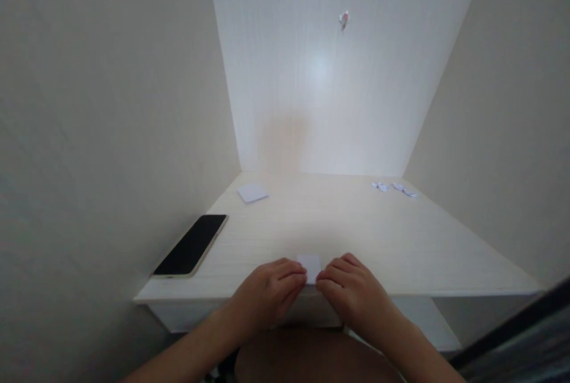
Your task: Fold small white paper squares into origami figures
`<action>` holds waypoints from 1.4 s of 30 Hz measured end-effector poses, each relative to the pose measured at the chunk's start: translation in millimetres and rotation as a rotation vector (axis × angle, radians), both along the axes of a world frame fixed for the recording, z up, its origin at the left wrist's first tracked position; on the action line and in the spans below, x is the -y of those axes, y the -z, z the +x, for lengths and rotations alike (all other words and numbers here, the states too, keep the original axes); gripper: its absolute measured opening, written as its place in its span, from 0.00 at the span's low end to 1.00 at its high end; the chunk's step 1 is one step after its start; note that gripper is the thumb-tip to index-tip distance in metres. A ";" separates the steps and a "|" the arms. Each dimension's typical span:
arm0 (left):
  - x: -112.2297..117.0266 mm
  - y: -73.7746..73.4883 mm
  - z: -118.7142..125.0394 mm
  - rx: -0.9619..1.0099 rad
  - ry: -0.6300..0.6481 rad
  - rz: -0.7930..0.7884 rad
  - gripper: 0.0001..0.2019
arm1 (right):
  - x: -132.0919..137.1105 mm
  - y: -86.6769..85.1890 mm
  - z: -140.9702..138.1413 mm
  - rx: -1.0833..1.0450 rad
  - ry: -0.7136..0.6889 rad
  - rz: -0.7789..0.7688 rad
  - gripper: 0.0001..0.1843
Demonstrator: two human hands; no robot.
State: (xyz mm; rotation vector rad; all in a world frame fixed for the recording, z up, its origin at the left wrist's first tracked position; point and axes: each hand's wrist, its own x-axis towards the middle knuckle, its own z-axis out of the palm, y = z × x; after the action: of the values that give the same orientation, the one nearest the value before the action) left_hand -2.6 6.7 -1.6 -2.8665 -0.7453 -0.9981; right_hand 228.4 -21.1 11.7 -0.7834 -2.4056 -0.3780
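A small white piece of paper (310, 266) lies at the front edge of the pale desk, between my two hands. My left hand (275, 285) has its fingers closed on the paper's left side. On the right side, my right hand (350, 285) pinches the paper with its fingers bent together. The fingertips hide both side edges of the sheet. Whether the paper is folded I cannot tell.
A phone (192, 246) with a dark screen lies at the desk's left edge. Behind it is a stack of white paper squares (252, 193). Several small folded white papers (392, 187) lie at the back right. Walls enclose the desk (356, 222) on three sides.
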 end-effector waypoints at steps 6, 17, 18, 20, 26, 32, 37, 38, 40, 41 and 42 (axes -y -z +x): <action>-2.1 2.2 -2.3 0.011 0.013 -0.149 0.09 | -9.0 16.3 1.6 -0.103 -0.040 -0.248 0.07; -18.0 -19.3 1.2 0.053 -0.131 -0.513 0.07 | -37.1 6.9 10.7 -0.431 -0.007 -0.703 0.07; -21.3 -21.7 1.8 0.061 -0.149 -0.517 0.09 | -40.1 6.2 10.7 -0.452 0.001 -0.732 0.07; -28.0 -26.3 3.3 0.054 -0.156 -0.482 0.18 | -44.6 5.8 10.6 -0.472 0.006 -0.758 0.06; -33.7 -30.8 7.8 0.009 -0.260 -0.571 0.23 | -36.8 3.5 11.9 -0.402 -0.069 -0.485 0.08; -12.3 -27.4 4.6 0.603 -0.142 -1.308 0.22 | -5.2 -14.1 13.4 -0.024 -0.156 0.145 0.15; 11.9 -34.9 11.4 0.729 -0.174 -1.359 0.24 | 22.7 -30.7 12.2 0.043 -0.158 0.230 0.18; 17.2 -38.5 13.4 0.686 -0.191 -1.325 0.24 | 29.1 -34.5 11.5 0.054 -0.146 0.241 0.21; 28.9 -48.1 17.0 0.627 -0.193 -1.282 0.23 | 43.2 -41.7 10.2 0.079 -0.126 0.247 0.24; 35.4 -54.1 18.5 0.618 -0.188 -1.271 0.23 | 50.8 -44.5 9.8 0.077 -0.123 0.252 0.25; 42.5 -60.6 19.8 0.613 -0.186 -1.269 0.23 | 58.7 -46.5 9.6 0.064 -0.118 0.257 0.25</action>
State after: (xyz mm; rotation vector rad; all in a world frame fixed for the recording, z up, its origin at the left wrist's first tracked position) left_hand 17.2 -35.9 59.0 -3.1154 -2.3629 -1.9037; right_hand 238.0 -79.8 58.2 -0.5202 -2.3860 -0.6572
